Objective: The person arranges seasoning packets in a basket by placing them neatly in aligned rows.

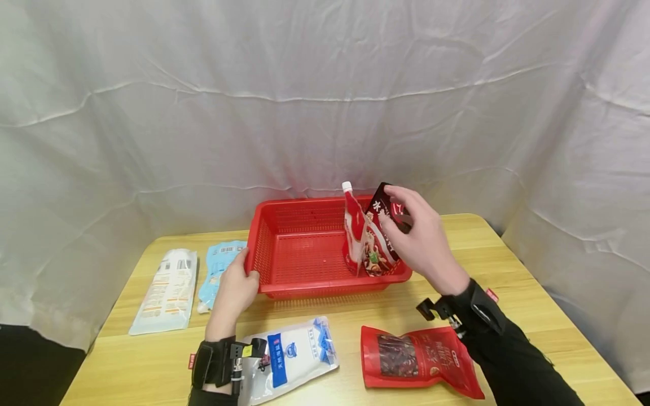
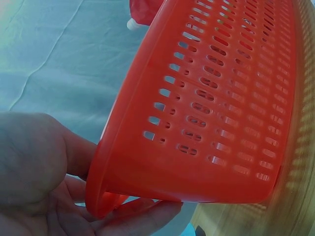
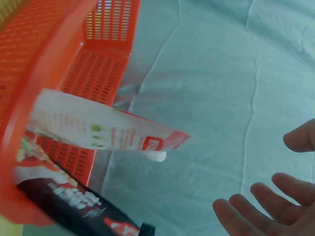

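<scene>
The left hand (image 1: 235, 292) grips the near left corner of the red perforated plastic basket (image 1: 304, 248), which rests on the light wooden table (image 1: 508, 270). The right hand (image 1: 418, 239), fingers spread and holding nothing, hovers just beside the dark red flat snack pouch (image 1: 382, 225). This pouch stands at the basket's right end, leaning against a red spouted pouch with a white cap (image 1: 354, 225).

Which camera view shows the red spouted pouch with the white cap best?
The head view: the red spouted pouch with the white cap stands upright, whole, in the red plastic basket. The right wrist view shows it blurred; the left wrist view shows only its cap end.
</scene>
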